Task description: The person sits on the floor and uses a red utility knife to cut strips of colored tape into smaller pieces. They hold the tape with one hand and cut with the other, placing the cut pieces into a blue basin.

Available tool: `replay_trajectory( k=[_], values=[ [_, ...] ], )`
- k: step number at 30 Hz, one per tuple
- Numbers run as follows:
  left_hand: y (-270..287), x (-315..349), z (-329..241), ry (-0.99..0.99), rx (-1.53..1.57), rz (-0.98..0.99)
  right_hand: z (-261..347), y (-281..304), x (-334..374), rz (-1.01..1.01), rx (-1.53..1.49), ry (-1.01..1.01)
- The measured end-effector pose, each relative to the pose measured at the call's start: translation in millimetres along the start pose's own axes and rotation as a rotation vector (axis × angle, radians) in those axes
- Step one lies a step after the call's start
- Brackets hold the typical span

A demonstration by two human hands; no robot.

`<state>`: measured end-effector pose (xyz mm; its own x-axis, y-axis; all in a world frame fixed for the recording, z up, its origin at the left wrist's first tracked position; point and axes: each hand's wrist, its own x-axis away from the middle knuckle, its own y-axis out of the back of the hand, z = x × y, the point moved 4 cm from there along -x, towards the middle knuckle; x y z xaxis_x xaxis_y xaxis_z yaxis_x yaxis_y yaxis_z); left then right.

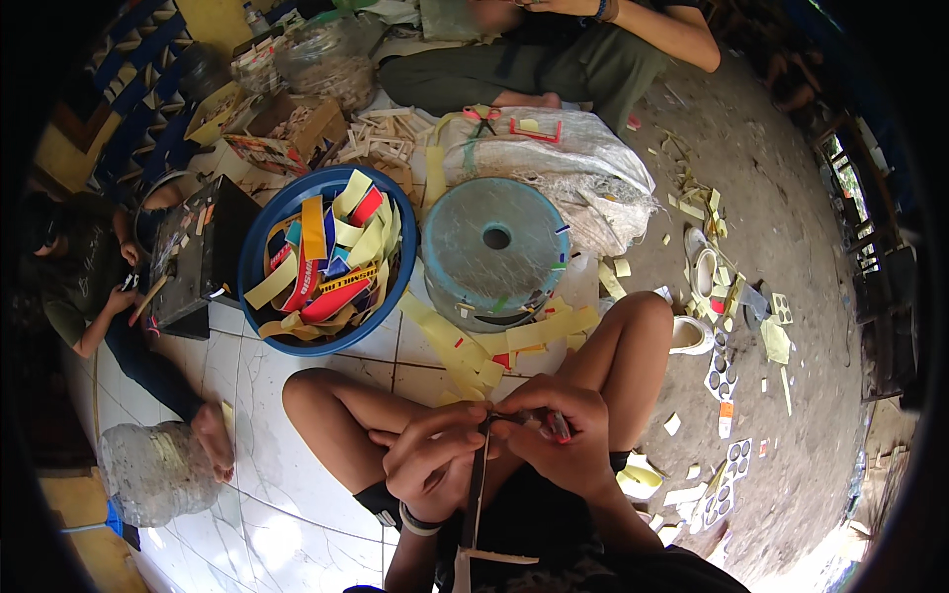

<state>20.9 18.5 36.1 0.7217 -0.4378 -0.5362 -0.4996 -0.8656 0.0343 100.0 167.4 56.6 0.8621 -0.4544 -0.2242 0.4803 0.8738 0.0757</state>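
Note:
My left hand [435, 457] is closed in front of my crossed legs, its fingertips pinching the upper part of a long thin dark strip [479, 484]. The strip runs down toward my lap, where a pale wooden piece [501, 557] lies across its lower end. Fingertips of my right hand [568, 425] meet the left ones at the strip's top. A small red object [560, 427] is tucked in the right hand's curled fingers; its kind is too small to tell. Yellow paper strips [465, 356] lie on the tiles just past my legs.
A blue basin [316, 347] full of coloured strips stands left of a round teal block [465, 222]. Red-handled scissors [481, 114] rest on a white sack [613, 188]. One co-worker [554, 64] sits ahead, another [84, 267] at left beside a black box [188, 262]. Scraps litter the right-hand ground.

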Motion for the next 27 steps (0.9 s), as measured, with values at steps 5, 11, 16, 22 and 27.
replay_trajectory(
  k=[5,11,16,22,27],
  values=[
    [0,2,-1,-0.025,-0.021,-0.08,7,-3,-2,-0.065,-0.039,0.002],
    [0,7,-4,0.056,-0.104,-0.128,9,-1,-6,0.011,0.151,0.218],
    [-2,16,-7,0.1,-0.161,-0.193,11,0,-5,0.011,0.168,0.256],
    [-7,18,-8,0.12,-0.127,-0.272,14,-4,0,-0.11,0.077,0.083],
    [-5,7,-7,0.042,-0.18,-0.166,8,-1,3,-0.099,0.17,0.124]
  ],
)
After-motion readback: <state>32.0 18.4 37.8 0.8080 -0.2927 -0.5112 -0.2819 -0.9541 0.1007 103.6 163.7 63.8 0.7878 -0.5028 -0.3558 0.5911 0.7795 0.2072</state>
